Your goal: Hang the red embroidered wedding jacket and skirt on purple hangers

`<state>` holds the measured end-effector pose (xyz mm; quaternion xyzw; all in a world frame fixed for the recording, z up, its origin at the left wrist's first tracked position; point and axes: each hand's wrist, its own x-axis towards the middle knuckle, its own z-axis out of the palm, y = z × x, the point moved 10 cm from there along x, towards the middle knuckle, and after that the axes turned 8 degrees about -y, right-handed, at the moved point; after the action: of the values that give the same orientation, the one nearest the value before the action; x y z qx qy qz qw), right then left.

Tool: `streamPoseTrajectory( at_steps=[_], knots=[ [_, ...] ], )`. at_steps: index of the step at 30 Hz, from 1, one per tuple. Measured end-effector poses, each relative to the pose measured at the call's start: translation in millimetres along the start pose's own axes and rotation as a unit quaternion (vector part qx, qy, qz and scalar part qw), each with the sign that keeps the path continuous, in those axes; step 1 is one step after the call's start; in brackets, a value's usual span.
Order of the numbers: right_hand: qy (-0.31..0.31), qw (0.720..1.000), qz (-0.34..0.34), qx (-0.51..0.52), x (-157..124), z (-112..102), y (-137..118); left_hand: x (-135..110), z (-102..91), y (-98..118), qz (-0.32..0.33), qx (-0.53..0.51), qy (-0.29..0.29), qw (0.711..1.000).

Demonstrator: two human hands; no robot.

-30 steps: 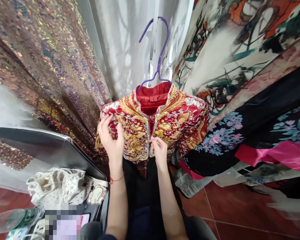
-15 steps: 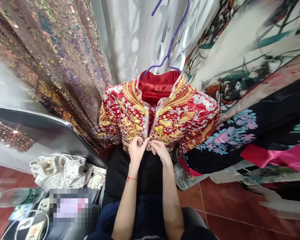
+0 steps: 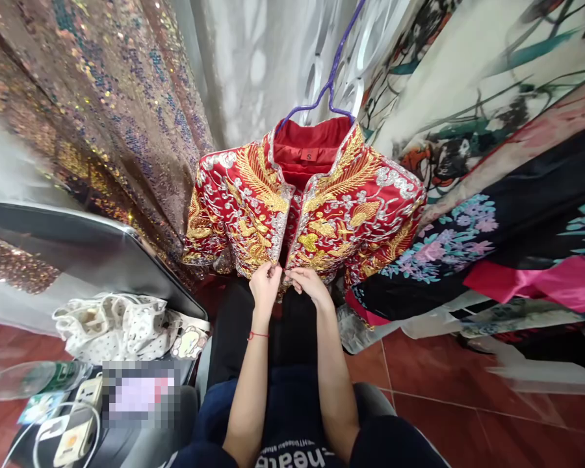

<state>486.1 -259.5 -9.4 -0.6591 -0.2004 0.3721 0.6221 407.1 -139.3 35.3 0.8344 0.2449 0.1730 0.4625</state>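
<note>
A red jacket (image 3: 322,214) with gold and silver embroidery hangs in front of me from a purple hanger (image 3: 329,88). Its stand collar is parted, showing the red lining and a small "S" label (image 3: 309,155). At the lower end of the front opening, my left hand (image 3: 265,284) pinches the left front edge, fingers closed. My right hand (image 3: 306,283) has its thumb and forefinger pinched on the other front edge, close beside the left. The fingers hide whatever fastener may be between them. A red string bracelet (image 3: 257,335) circles my left wrist.
A sequined curtain-like fabric (image 3: 136,117) hangs at left. Below it, a black chair (image 3: 127,260) holds a dotted white cloth bag (image 3: 112,325), a plastic bottle (image 3: 34,379) and a white cable (image 3: 97,422). Floral black garments (image 3: 448,240) hang at right above red floor tiles (image 3: 433,390).
The jacket's front edges are spread slightly wider at the chest. My hands have shifted a little, the left one slightly leftward, and the view has tilted a bit downward.
</note>
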Motion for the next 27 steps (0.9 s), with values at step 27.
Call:
streamPoseTrajectory(
  at_steps=[27],
  knots=[
    [0.068, 0.94, 0.21, -0.261, 7.7, -14.4, 56.4, -7.0, -39.1, 15.7, 0.061, -0.009, -0.046, 0.997]
  ],
)
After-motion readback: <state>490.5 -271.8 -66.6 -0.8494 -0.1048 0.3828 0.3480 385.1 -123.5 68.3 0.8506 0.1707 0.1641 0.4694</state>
